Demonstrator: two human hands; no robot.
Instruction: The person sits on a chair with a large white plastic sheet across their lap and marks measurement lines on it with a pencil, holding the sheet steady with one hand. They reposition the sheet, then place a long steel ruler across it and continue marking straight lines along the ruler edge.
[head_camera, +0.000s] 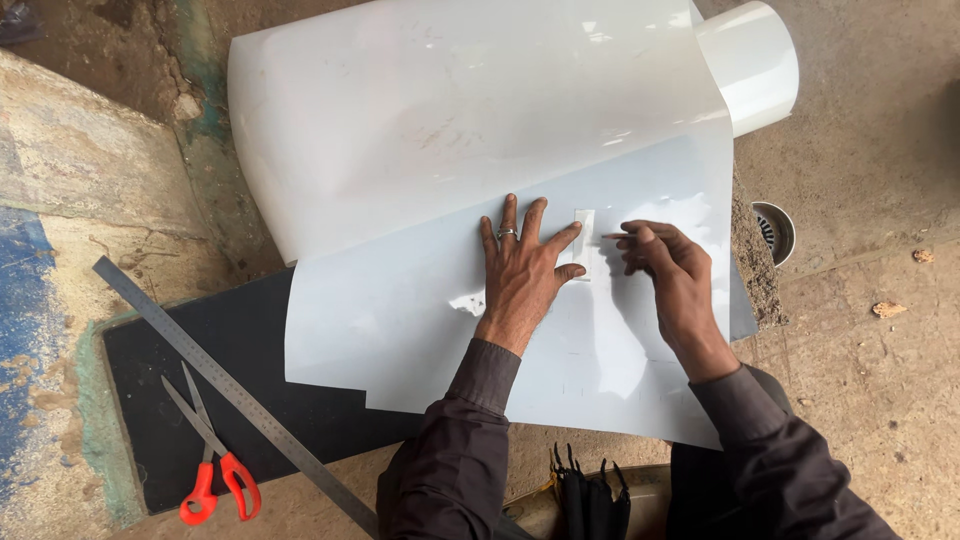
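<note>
A large white glossy sheet lies partly unrolled over a dark board on the ground; its roll end curls up at the far right. My left hand presses flat on the sheet, fingers spread, a ring on one finger. Its forefinger tip touches a small white rectangular strip lying on the sheet. My right hand is curled just right of the strip and pinches a thin pointed tool whose tip meets the strip's edge.
A long steel ruler lies diagonally across the dark board at the left. Orange-handled scissors rest next to it. A round floor drain sits right of the sheet. Rough concrete floor surrounds everything; a folded dark umbrella lies near my knees.
</note>
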